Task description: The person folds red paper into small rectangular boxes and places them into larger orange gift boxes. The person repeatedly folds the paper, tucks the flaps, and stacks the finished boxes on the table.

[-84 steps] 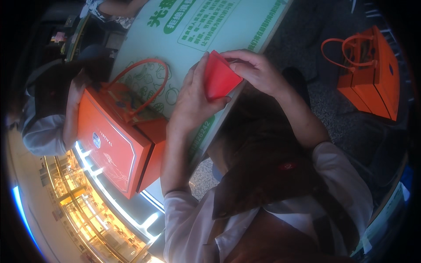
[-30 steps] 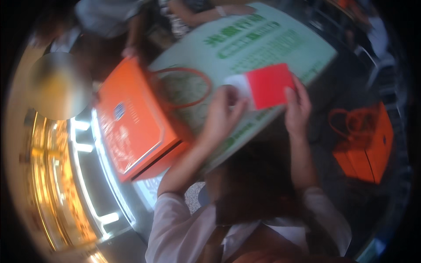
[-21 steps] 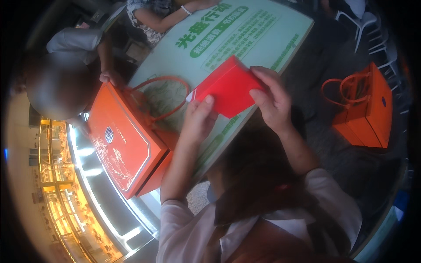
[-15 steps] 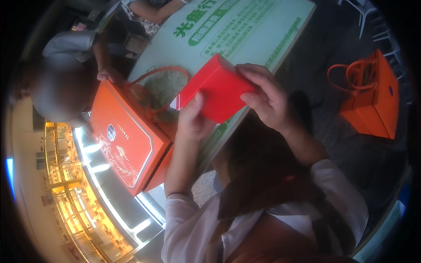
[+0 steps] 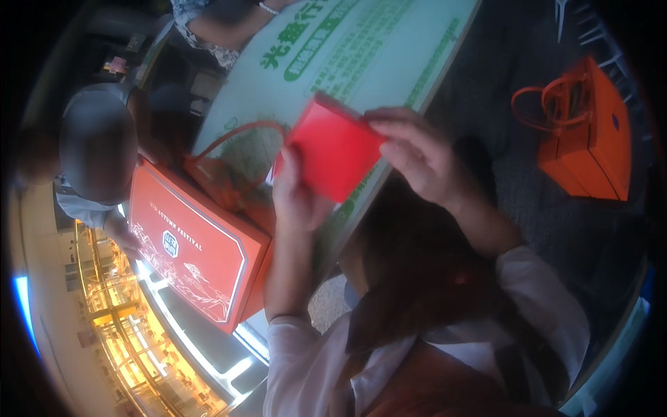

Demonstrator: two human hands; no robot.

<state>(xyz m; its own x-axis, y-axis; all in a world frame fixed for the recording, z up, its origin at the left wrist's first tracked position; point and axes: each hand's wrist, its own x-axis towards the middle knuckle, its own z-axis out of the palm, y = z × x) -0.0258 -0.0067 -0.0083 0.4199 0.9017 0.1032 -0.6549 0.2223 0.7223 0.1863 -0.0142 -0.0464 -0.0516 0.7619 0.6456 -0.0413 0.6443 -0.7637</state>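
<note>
A small red box (image 5: 333, 153), slightly blurred, is between my hands above the table edge. My left hand (image 5: 299, 194) is closed on its left side, thumb on the near face. My right hand (image 5: 420, 153) pinches its right corner between thumb and fingers. Just left of my left forearm is a large orange-red gift bag (image 5: 208, 257) with pale line drawings and a looped handle. It is tilted at the table's edge, and another person's hand (image 5: 125, 240) is at its far left side.
A pale table (image 5: 250, 90) with green printing lies ahead. Another orange bag (image 5: 583, 149) with handles stands on the dark floor at right. A second person's arm (image 5: 226, 28) rests at the table's far edge. A lit yellow display (image 5: 125, 326) glows at lower left.
The red box has turned in my hands, so its broad face shows more squarely. The gift bag has swung, its front facing me more. The view has shifted slightly.
</note>
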